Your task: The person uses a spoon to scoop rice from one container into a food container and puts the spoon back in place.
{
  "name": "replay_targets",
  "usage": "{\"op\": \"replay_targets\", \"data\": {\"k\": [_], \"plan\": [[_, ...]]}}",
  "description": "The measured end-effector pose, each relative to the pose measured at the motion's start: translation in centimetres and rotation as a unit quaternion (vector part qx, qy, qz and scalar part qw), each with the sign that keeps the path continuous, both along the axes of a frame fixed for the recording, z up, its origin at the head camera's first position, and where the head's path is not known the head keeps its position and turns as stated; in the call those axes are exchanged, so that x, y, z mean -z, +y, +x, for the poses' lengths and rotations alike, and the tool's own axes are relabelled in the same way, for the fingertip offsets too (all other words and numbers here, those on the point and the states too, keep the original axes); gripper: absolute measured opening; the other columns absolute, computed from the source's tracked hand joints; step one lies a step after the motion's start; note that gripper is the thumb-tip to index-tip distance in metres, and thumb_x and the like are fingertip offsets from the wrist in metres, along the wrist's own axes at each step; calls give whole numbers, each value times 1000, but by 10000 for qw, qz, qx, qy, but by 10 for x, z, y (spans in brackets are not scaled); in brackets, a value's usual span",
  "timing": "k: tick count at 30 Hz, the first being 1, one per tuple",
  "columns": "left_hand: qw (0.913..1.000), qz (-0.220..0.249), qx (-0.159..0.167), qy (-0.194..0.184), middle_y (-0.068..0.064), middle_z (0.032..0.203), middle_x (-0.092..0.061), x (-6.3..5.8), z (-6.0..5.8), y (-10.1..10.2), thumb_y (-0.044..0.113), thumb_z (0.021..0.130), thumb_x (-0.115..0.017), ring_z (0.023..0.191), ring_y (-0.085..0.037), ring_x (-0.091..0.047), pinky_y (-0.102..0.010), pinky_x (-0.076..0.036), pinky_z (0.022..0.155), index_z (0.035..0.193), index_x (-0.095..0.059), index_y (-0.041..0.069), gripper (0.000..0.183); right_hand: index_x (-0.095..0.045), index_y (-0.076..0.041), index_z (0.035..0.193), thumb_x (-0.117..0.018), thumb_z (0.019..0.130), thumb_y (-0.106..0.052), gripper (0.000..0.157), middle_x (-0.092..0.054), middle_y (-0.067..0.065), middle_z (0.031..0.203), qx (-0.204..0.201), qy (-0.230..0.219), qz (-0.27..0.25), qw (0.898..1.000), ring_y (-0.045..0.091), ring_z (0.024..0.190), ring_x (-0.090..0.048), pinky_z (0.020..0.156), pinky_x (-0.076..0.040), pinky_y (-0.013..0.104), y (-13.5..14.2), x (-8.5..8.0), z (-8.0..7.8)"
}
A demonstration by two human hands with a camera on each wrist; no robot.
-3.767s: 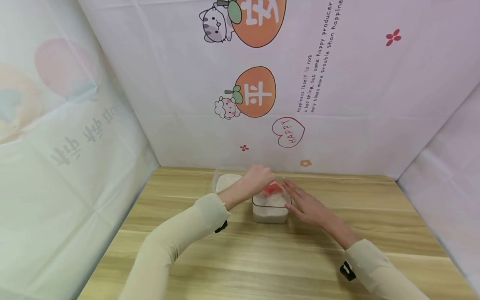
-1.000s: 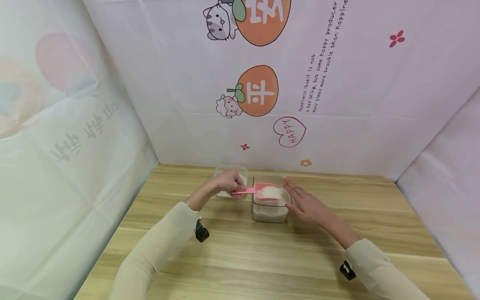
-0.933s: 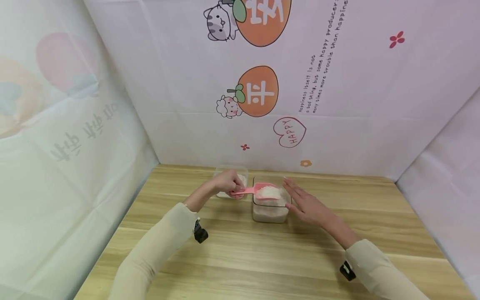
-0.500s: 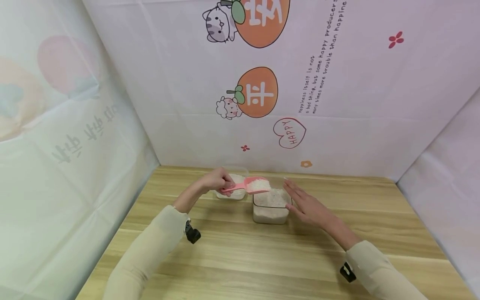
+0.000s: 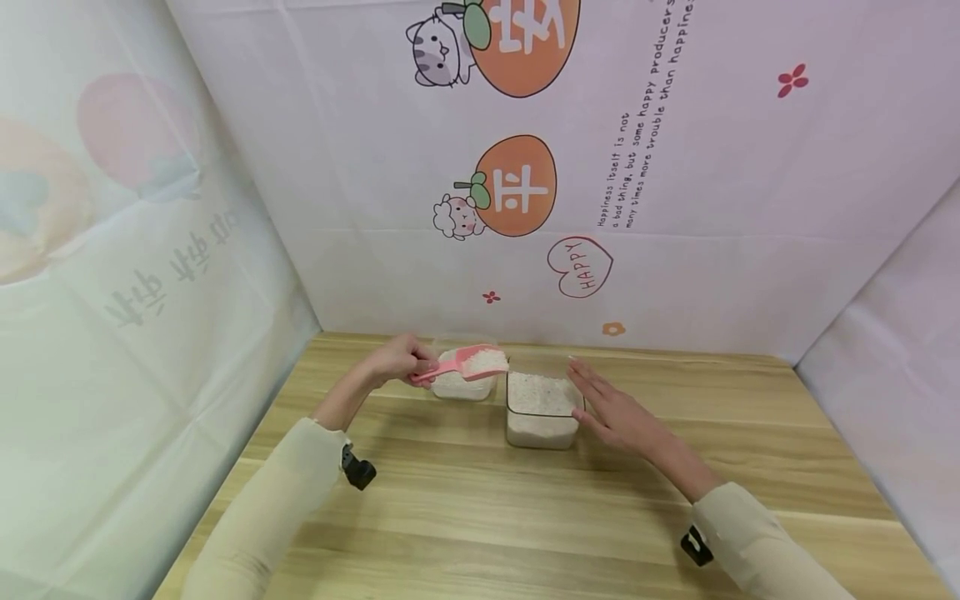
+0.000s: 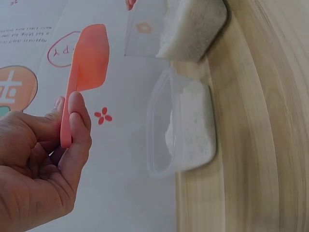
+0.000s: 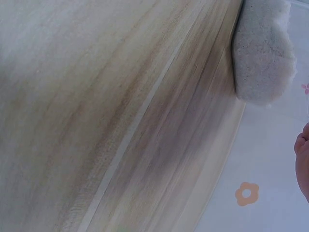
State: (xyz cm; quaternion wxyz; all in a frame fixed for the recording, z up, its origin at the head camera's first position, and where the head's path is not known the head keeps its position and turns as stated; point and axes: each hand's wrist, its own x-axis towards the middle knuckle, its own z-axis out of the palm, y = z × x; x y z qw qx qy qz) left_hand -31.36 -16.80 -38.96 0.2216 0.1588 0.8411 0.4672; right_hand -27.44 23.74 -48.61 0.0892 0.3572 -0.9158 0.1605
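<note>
My left hand [image 5: 397,360] grips the handle of a pink scoop [image 5: 450,367], whose bowl carries a heap of white rice [image 5: 486,362]. The scoop hangs level above the left plastic container [image 5: 463,393], which holds white rice. In the left wrist view the scoop [image 6: 92,58] shows its underside, pinched between thumb and fingers, apart from the container [image 6: 161,130]. My right hand [image 5: 618,417] rests with straight fingers against the right side of a larger clear container [image 5: 542,432] filled with rice. Only a bit of the right hand [image 7: 303,159] enters the right wrist view.
Both containers stand side by side near the back of the wooden table [image 5: 525,517]. Right behind them rises a white printed backdrop [image 5: 690,283], with more sheeting [image 5: 150,375] at the left and right sides.
My left hand has pulled the pink scoop, loaded with rice, leftward out of the right container to above the left one. The right hand has stayed in place.
</note>
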Motion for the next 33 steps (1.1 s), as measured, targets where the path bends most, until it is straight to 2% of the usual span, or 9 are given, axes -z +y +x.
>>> {"op": "replay_targets", "data": {"k": [5,17,23,28,33], "plan": [[9996,-116,-216,137,-3,68,-67,1,1,-19,-3,99,-51,60,-8,-65,-20,-56,59,103,-68,-18,24,-20,-7,159,-51,104,-32,68,-19,15,166,8,29,3,10000,35,150,-28,114,-36,51,0,1,0],[9970,-490,-530,283,-2,63,-65,2,-2,-53,-5,98,-51,58,-7,-64,-20,-54,56,98,-67,-20,22,-17,-10,160,-49,105,-34,68,-19,16,166,45,-39,-23,10000,34,150,-28,114,-36,51,2,3,-1],[9942,-793,-690,237,-2,64,-66,2,-7,-59,-3,98,-51,58,-7,-64,-22,-55,58,106,-66,-20,24,-18,-9,160,-50,104,-33,68,-20,18,165,22,-1,-13,10000,36,148,-31,112,-38,53,2,2,-2],[9905,-1046,-877,165,-2,63,-66,4,-12,-60,-3,98,-52,57,-7,-62,-21,-53,57,106,-67,-18,23,-16,-10,160,-48,105,-34,68,-18,15,166,45,-111,-3,9999,34,150,-28,114,-37,52,3,2,-2],[9877,-1242,-942,149,-2,62,-66,3,-17,-59,-2,97,-54,57,-8,-61,-20,-52,55,104,-69,-17,22,-17,-9,160,-49,105,-34,68,-20,17,165,10,-17,-34,10000,35,149,-29,113,-37,53,2,3,-2]]}}
